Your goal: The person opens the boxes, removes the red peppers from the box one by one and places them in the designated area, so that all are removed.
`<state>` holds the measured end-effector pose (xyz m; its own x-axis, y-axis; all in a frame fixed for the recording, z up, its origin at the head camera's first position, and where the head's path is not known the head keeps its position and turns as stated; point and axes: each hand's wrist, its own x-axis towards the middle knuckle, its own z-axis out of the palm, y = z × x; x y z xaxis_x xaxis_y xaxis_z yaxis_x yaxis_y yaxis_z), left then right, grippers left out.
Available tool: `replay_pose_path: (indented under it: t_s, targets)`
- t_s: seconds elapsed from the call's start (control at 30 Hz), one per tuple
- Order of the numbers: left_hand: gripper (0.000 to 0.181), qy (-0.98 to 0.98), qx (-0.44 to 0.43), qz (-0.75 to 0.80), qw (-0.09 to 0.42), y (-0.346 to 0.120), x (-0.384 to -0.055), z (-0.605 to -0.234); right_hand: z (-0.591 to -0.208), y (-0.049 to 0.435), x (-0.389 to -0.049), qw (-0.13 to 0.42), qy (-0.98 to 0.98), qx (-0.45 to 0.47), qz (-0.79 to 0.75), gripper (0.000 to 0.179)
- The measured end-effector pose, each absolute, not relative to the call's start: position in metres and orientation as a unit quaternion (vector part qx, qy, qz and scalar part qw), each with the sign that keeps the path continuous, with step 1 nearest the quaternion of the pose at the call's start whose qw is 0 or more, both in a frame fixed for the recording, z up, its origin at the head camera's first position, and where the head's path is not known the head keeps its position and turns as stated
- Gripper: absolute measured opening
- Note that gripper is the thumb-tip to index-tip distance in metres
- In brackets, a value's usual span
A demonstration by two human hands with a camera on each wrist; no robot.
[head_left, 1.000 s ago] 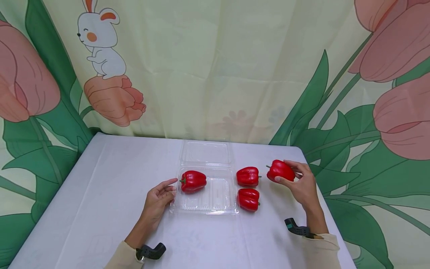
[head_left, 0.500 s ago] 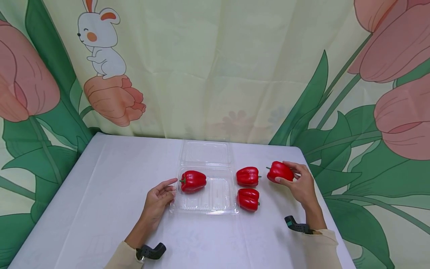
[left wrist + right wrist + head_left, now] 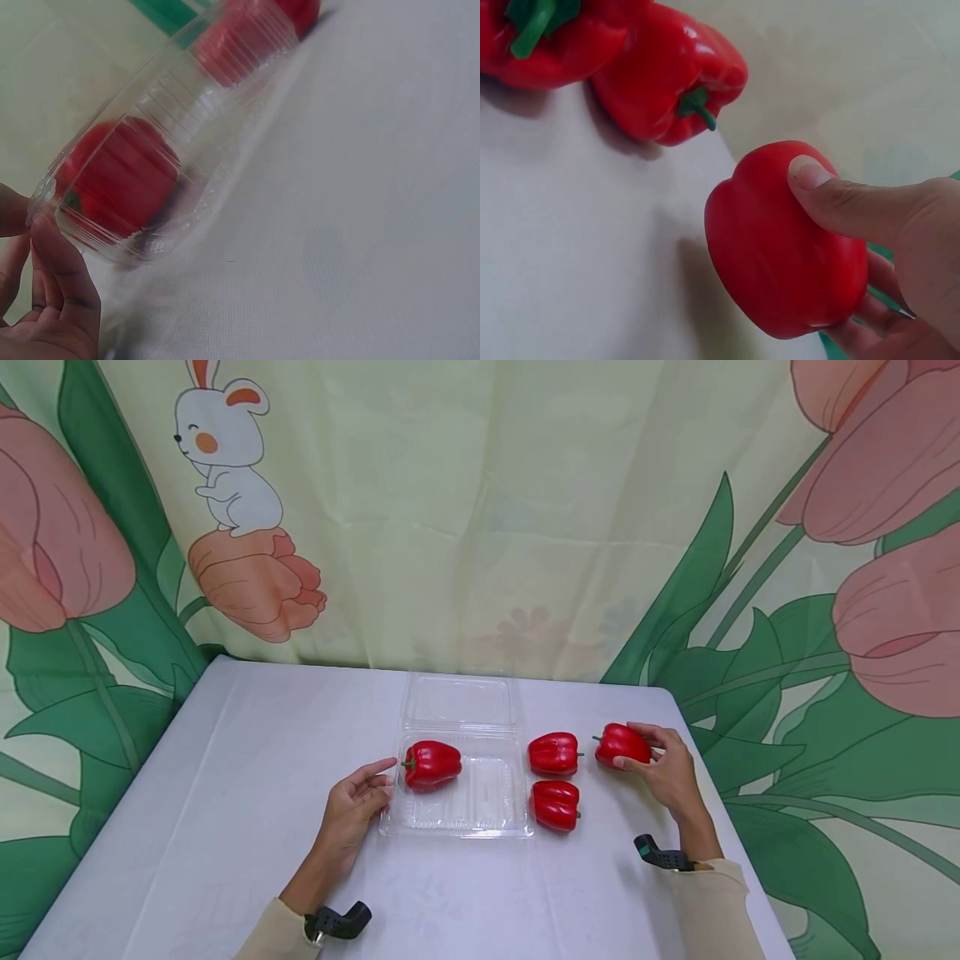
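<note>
A clear plastic clamshell box (image 3: pixel 480 827) lies on the table with its lid folded back. One red bell pepper (image 3: pixel 432 766) sits in its left side, green stem to the left. My left hand (image 3: pixel 352 814) pinches the box's left rim between thumb and fingers (image 3: pixel 64 262). On the right, my right hand (image 3: pixel 667 772) grips another red bell pepper (image 3: pixel 780 247), thumb on one side and fingers on the other. A shadow falls on the cloth beside this pepper, which appears just above the table. Its stem points left in the head view.
Between the box and my right hand lie two more red bell peppers, a back one (image 3: pixel 553 754) and a front one (image 3: pixel 555 805), close to the box's right edge. The lid (image 3: pixel 461 702) reaches the back edge of the white-covered table (image 3: pixel 247 810). A printed curtain (image 3: pixel 480 527) hangs behind.
My right hand has shifted slightly left and down in the head view, carrying the bell pepper with it. The left hand, the box and the other peppers stay where they were.
</note>
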<state>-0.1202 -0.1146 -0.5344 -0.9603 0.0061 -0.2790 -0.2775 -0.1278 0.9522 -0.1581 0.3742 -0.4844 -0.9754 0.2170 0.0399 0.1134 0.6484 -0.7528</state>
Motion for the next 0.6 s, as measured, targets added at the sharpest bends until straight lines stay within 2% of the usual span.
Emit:
replay_pose_path:
  t_s: [0.6]
  targets:
    - [0.045, 0.656, -0.115, 0.74, 0.095, -0.1131, -0.1197, -0.5328, -0.4942, 0.3802, -0.1642, 0.028, -0.905, -0.102, 0.413, 0.074]
